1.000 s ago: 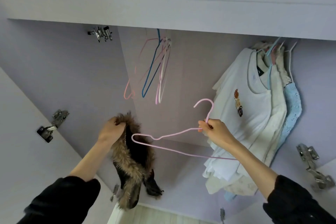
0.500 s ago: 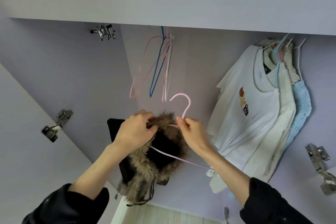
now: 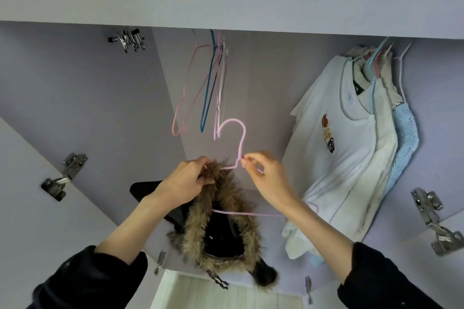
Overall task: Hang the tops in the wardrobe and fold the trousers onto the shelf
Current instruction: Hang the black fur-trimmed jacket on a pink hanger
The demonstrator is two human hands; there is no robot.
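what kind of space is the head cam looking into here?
Most likely the inside of a home wardrobe, seen from below. White tops hang on hangers at the right, a bunch of empty wire hangers hangs under the top panel, and metal door hinges sit on the open doors.

**Legible markings: none**

No readable text, number or brand found in the head view. Dark neck label (image 3: 357,88) inside the collar of the white T-shirt (image 3: 351,148): too small and blurred to read. Printed motif (image 3: 328,133) on the chest of the same T-shirt: a small figure in brown, orange and dark tones, pictorial only, no lettering made out. No markings visible on the metal hinges (image 3: 62,178).
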